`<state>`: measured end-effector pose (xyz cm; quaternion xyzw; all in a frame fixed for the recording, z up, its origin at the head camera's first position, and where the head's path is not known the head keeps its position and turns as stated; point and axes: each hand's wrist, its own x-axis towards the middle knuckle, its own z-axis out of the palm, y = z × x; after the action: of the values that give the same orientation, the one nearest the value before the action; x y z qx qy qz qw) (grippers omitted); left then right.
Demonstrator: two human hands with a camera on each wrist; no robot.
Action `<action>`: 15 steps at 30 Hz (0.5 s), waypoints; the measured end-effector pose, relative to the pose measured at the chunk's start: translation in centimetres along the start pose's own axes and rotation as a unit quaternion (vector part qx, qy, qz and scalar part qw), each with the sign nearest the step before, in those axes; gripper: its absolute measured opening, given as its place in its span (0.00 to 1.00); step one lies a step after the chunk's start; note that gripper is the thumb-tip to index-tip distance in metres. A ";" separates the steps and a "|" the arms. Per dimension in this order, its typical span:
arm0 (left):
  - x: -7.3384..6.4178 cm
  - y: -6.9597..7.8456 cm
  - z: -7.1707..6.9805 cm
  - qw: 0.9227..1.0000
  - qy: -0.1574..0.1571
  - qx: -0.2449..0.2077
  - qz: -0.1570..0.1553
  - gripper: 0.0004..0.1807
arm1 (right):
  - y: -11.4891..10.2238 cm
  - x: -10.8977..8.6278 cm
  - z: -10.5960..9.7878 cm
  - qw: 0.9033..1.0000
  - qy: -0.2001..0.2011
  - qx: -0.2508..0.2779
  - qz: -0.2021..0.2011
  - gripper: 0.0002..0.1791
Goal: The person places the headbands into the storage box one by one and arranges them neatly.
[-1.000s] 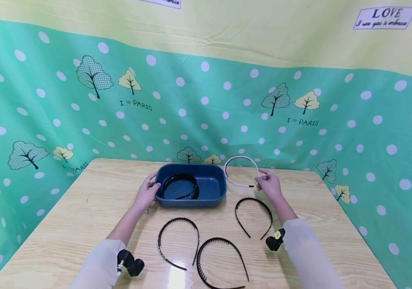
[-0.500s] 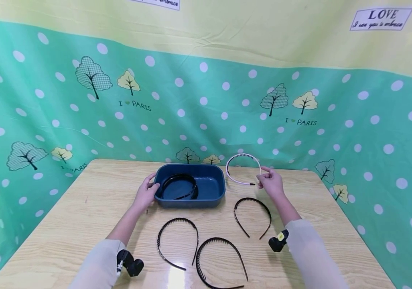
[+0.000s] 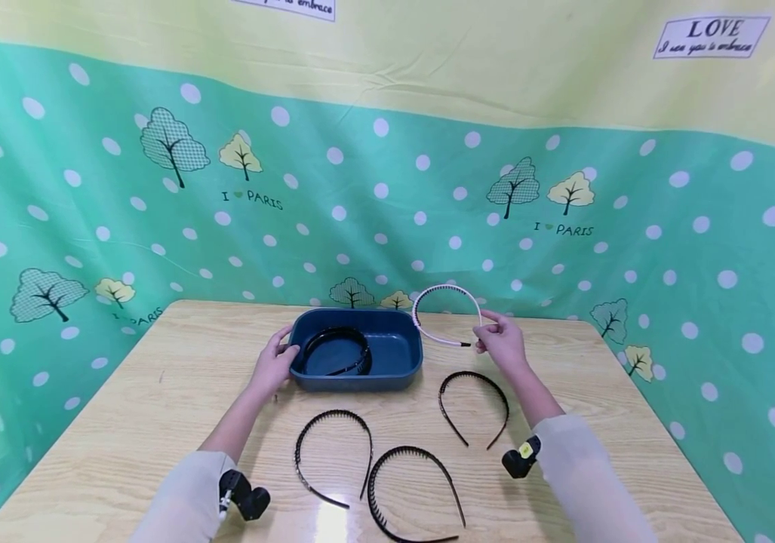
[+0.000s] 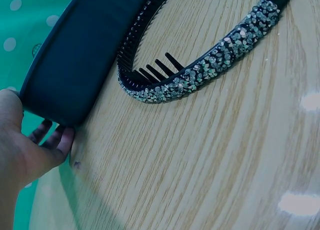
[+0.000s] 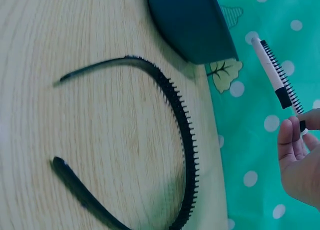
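Whole back and sides of the view: hanging cloth (image 3: 360, 188), green with white dots and printed trees, yellow band on top. Room beyond it not shown. In front, a pale wood-grain desk (image 3: 176, 392), flat, looks smooth, bright glare at the near edge.

Blue box (image 3: 392, 351) at the far middle of the desk, upright, open top. Likely hard, light plastic; should slide easily, best steadied by the rim.

Left hand (image 3: 275, 360) grips the box's left end, thumb at the rim, fingers round the outer wall. Right hand (image 3: 501, 343) pinches the white headband (image 3: 447, 287) near one end, grip closed on it. That headband is raised just beside the box's far right, loop upright; touching the rim or not, can't tell.

Black headbands: some inside the box at left (image 3: 368, 358), count unclear. Three lie on the desk: near left (image 3: 336, 412), near middle (image 3: 409, 450), right (image 3: 472, 374). Left wrist view shows one crusted with silvery stones; those could shed if rubbed.

Headbands should be light, stiff but springy, slick outside; spreading the ends hard may snap them. Pinch an arm or the arch top. Inner teeth, smallest detail, could snag.
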<state>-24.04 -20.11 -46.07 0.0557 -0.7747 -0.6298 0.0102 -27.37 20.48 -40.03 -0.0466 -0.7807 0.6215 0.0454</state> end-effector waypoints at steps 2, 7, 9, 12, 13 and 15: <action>0.0 0.0 0.0 1.000 0.001 -0.002 -0.001 0.28 | -0.2 -0.2 0.3 1.000 -0.005 0.003 -0.002 0.26; 0.0 0.0 0.0 1.000 0.004 0.000 -0.001 0.28 | -0.5 -0.8 1.0 1.000 -0.017 0.003 -0.010 0.25; 0.0 0.0 0.1 1.000 0.004 0.003 0.000 0.28 | -0.6 -0.9 1.3 1.000 -0.018 0.006 -0.012 0.25; -0.1 0.0 0.1 1.000 0.002 0.003 0.000 0.28 | -0.6 -1.1 1.8 1.000 -0.018 0.010 -0.013 0.25; -0.1 0.0 0.1 1.000 0.003 0.002 -0.001 0.28 | -0.7 -1.1 2.0 1.000 -0.019 0.010 -0.012 0.25; -0.1 0.0 0.1 1.000 0.002 0.001 -0.003 0.28 | -0.7 -1.3 2.3 1.000 -0.019 0.011 -0.008 0.25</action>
<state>-23.99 -19.97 -46.06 0.0591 -0.7751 -0.6290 0.0100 -26.42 17.96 -39.85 -0.0282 -0.7750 0.6303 0.0361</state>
